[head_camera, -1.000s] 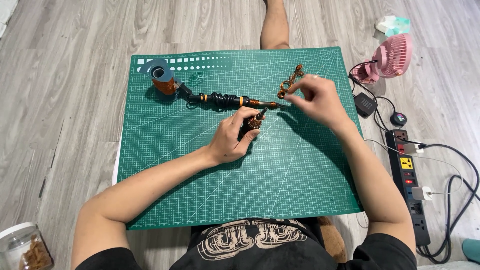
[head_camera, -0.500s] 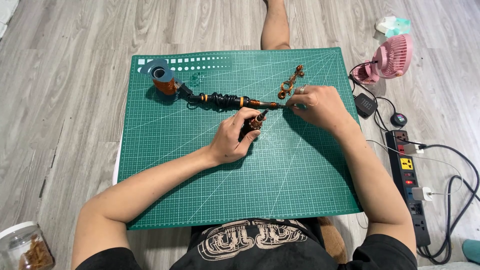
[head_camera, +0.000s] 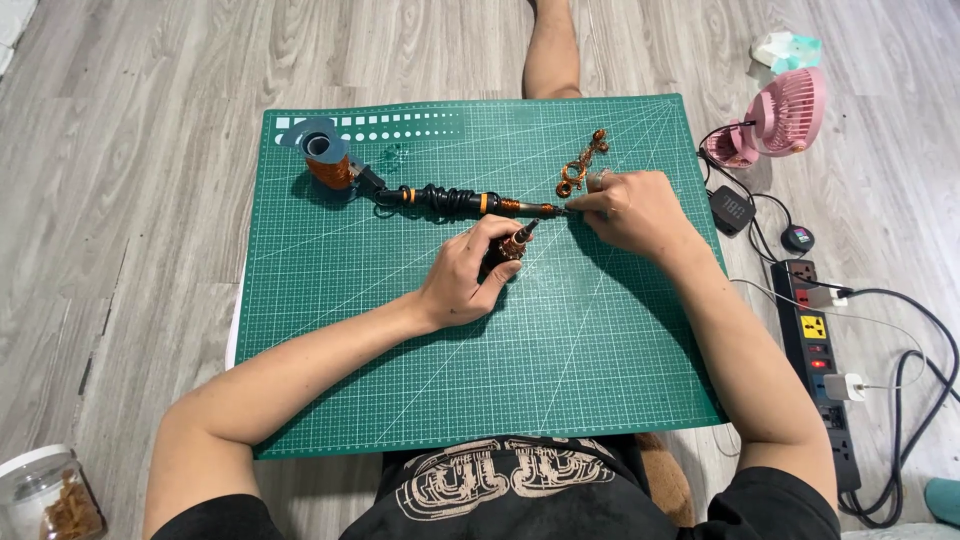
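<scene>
My left hand (head_camera: 468, 278) pinches a short copper-tipped stem piece (head_camera: 516, 241) at mat centre while my right hand (head_camera: 632, 208), at two o'clock, pinches the pipe's stem tip (head_camera: 553, 210) (best held level, gently).

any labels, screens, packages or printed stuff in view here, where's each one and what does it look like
Power strip: on the floor right of the mat, long and black, with a yellow label patch and red switches.
Black box: by the mat's right edge, small, rounded, a dim display on its face.
Clear jar: bottom left corner, white lid, brown contents.
Cutting mat: green, white grid lines and printed white shapes along its top edge.
</scene>
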